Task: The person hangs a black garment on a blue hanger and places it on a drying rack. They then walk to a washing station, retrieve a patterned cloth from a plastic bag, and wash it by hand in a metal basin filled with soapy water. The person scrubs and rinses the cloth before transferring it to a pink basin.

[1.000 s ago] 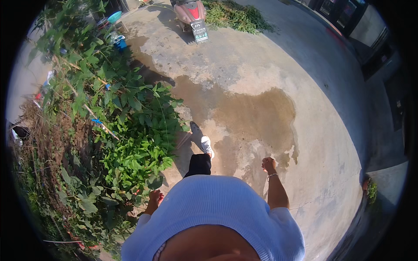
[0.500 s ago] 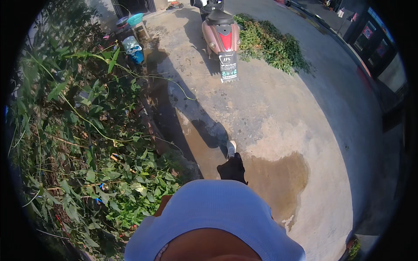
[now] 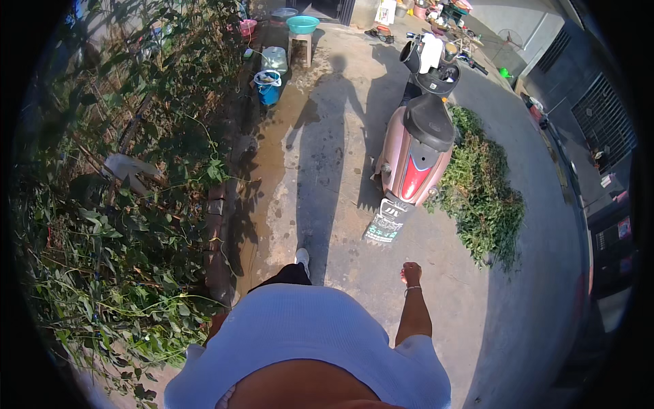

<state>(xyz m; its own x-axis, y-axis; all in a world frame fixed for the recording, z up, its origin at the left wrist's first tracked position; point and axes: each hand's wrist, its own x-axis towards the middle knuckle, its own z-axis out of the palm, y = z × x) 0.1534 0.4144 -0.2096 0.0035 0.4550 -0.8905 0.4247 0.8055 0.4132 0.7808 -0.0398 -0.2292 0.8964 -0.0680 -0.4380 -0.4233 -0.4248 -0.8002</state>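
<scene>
My right hand [image 3: 411, 274] hangs out in front of me on a bent arm, a thin bracelet at its wrist. Its fingers are curled in, and no object shows in them. Closest to it is the rear of a pink scooter [image 3: 402, 160] with a black seat and a dark printed mudflap [image 3: 390, 221]; the hand is apart from both. Of my left arm only a sliver shows beside my white top, and the left hand is hidden. One white shoe [image 3: 302, 257] is on the concrete ahead of me.
Leafy climbing plants [image 3: 129, 225] line the left behind a low brick edge [image 3: 216, 252]. Farther ahead are a blue bucket [image 3: 268, 94] and a teal basin [image 3: 302, 26] on a stool [image 3: 300, 51]. Cut greenery [image 3: 485, 198] lies right of the scooter.
I have moved forward; the scooter, bucket and basin are nearer. My right hand and forearm have come into view. The wet patch underfoot has dropped out of view.
</scene>
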